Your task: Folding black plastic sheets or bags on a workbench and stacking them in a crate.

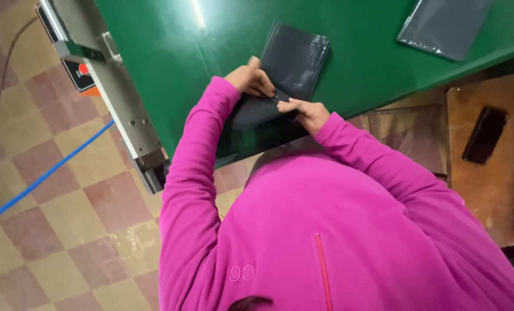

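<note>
A dark grey plastic mailer bag (294,60) with something flat inside lies on the green table (170,63) near its front edge. My left hand (250,79) pinches the bag's near flap from the left. My right hand (306,112) pinches the same flap from the right, fingertips almost meeting the left hand's. Both arms wear bright pink sleeves. The lower part of the bag is hidden behind my hands and folds over the table edge.
A second flat grey bag (444,26) lies at the table's far right. A metal sealing device with a red button (81,72) is fixed along the left edge. A black phone (485,134) rests on a brown surface right. A blue cable (44,175) crosses the tiled floor.
</note>
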